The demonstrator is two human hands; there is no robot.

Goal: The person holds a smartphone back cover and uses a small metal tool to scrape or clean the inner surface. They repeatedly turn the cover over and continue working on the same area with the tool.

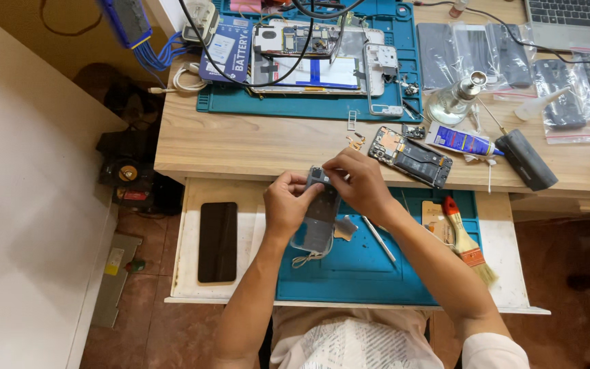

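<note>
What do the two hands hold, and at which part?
Both hold a phone body: left hand on its left edge, right hand at its top end.

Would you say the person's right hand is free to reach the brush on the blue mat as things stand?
Probably not at once: the right hand pinches the phone frame together with the left hand. The brush itself lies uncovered nearby.

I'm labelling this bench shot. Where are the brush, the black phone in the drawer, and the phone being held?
brush [469,249]: head view, on its ferrule.
black phone [217,241]: head view, mid-screen.
held phone [317,229]: head view, lower back.
</note>
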